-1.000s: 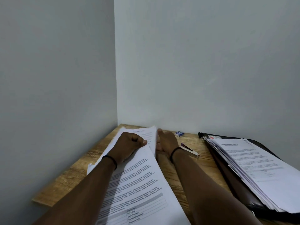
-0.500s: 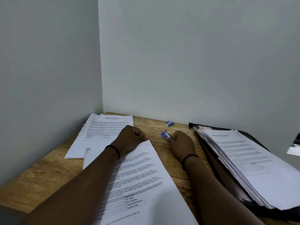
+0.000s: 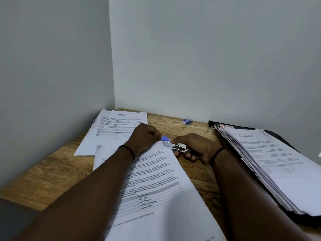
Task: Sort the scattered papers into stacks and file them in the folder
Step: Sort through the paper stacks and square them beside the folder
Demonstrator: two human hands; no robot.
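A stack of printed papers (image 3: 156, 185) lies in front of me on the wooden desk (image 3: 52, 174). My left hand (image 3: 144, 140) is curled at its top right corner and holds it down. My right hand (image 3: 196, 148) grips a small stapler (image 3: 171, 144) with a blue tip and metal body, set on that same corner. A second paper stack (image 3: 114, 129) lies in the far left corner. An open black folder (image 3: 278, 136) on the right carries a thick pile of sheets (image 3: 271, 160).
A small blue and white staple box (image 3: 186, 121) sits by the back wall. Grey walls close the desk at the left and back. The desk's left front edge (image 3: 19, 200) is near my left forearm.
My right hand has brought the stapler back from the middle of the desk onto the corner of the near stack. My left hand stays on that corner. The camera shifted slightly.
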